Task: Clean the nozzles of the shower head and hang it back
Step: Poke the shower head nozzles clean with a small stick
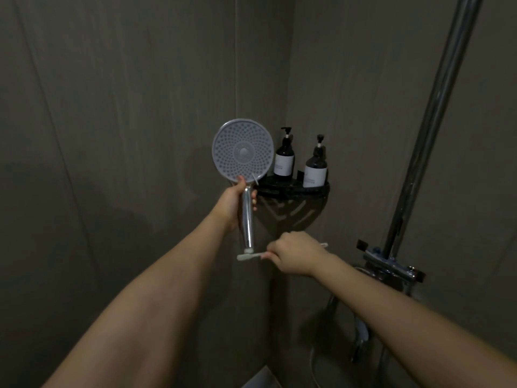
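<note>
Toothbrush (253, 256) lies crosswise in the right hand (296, 254), bristles below the upright shower head (242, 151); left hand (233, 204) grips its handle, nozzle face directly above.

Two dark pump bottles (284, 159) (315, 168) stand on a black corner shelf (293, 189) between grey walls (112, 107).

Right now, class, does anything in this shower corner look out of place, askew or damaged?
Nothing stands out. The left hand holds the shower head upright, the right hand holds a toothbrush below it, and both bottles stand upright on the shelf.
</note>
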`<action>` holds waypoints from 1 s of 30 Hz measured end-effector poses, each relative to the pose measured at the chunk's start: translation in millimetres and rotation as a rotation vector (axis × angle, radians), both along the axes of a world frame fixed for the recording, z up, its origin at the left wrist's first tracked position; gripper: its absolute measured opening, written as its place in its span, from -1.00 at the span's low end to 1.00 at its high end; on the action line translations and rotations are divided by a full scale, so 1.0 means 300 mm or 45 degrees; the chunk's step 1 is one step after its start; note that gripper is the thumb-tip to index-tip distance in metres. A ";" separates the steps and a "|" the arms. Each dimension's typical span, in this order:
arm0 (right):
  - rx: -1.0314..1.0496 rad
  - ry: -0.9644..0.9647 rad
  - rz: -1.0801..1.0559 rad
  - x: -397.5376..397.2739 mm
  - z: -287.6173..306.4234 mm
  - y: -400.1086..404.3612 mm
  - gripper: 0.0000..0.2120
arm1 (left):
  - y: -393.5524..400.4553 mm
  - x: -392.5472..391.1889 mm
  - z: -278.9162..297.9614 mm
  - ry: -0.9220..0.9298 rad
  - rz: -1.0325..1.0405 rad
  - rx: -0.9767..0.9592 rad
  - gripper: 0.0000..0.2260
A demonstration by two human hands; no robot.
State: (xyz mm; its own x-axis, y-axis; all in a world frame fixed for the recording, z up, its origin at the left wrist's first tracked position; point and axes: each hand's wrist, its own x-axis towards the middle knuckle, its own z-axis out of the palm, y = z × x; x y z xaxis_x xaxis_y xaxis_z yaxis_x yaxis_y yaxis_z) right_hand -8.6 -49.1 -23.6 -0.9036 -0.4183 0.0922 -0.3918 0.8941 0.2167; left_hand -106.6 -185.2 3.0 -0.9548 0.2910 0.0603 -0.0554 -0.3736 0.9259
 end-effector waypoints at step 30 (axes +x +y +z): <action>-0.790 0.272 -0.495 -0.122 0.150 0.001 -0.65 | 0.016 0.049 -0.075 -0.025 -0.053 -0.053 -0.52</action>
State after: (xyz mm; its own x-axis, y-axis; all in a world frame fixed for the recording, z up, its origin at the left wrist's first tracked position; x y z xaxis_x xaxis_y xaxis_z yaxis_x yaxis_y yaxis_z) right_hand -45.3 -48.8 21.5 -0.9114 0.1121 0.3959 -0.0297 0.9418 -0.3350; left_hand -91.9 -180.4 -19.5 -0.9427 0.3324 0.0291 -0.0881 -0.3320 0.9391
